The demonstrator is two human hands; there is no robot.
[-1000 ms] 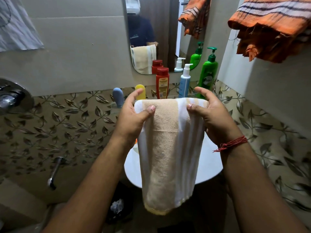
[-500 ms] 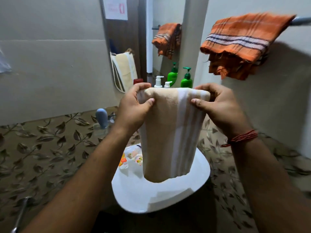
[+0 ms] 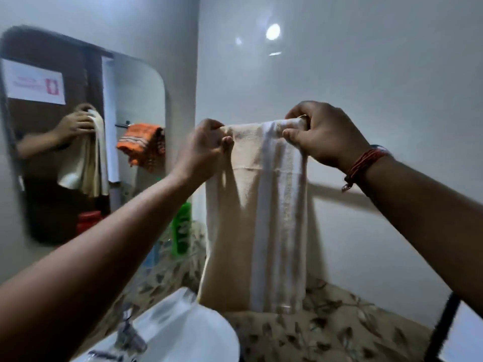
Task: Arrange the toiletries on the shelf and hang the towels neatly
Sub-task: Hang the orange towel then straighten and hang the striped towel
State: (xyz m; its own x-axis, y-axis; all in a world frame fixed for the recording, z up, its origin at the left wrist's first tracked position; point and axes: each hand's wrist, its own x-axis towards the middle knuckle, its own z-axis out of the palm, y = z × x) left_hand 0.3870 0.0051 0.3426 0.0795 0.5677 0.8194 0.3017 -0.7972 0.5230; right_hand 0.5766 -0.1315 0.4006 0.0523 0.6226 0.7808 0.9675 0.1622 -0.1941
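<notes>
A beige towel with white stripes point(image 3: 264, 218) hangs folded in front of the right wall, its top edge stretched between my hands. My left hand point(image 3: 203, 150) pinches the top left corner, my right hand point(image 3: 321, 137) grips the top right corner. The towel's lower end hangs just above the white basin point(image 3: 183, 333). A shadow band point(image 3: 339, 192) crosses the wall behind the towel; the rail itself is not visible. A green pump bottle point(image 3: 181, 231) and a red container point(image 3: 88, 220) stand by the mirror, blurred.
A rounded mirror point(image 3: 86, 142) on the left wall reflects my hands, the towel and an orange striped towel point(image 3: 142, 146). A tap point(image 3: 128, 333) sits on the basin. Leaf-patterned tiles point(image 3: 313, 325) cover the lower walls. A dark vertical bar point(image 3: 444, 325) stands at lower right.
Both hands lifted the towel up and to the right, against the right wall. The view swung upward; the orange towel on the right wall left the frame and the bottles are mostly hidden.
</notes>
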